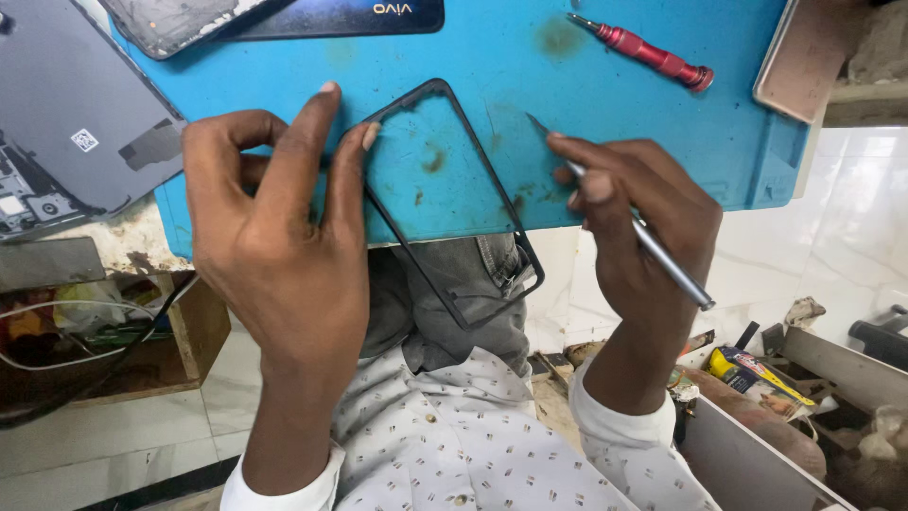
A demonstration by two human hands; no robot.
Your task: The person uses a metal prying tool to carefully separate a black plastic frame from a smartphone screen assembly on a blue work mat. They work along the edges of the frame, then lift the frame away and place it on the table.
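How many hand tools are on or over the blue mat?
2: a red screwdriver lying on the mat's top right, and a grey blade tool in the right hand.

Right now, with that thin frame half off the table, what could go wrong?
The thin black rectangular phone frame juts past the edge of the blue work mat, pinched only by the left hand; it might flex or slip. The slim silver pointed tool in the right hand aims near that hand's fingers and could possibly jab them.

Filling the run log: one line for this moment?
left hand: holds black phone frame | right hand: holds metal tool | blue mat
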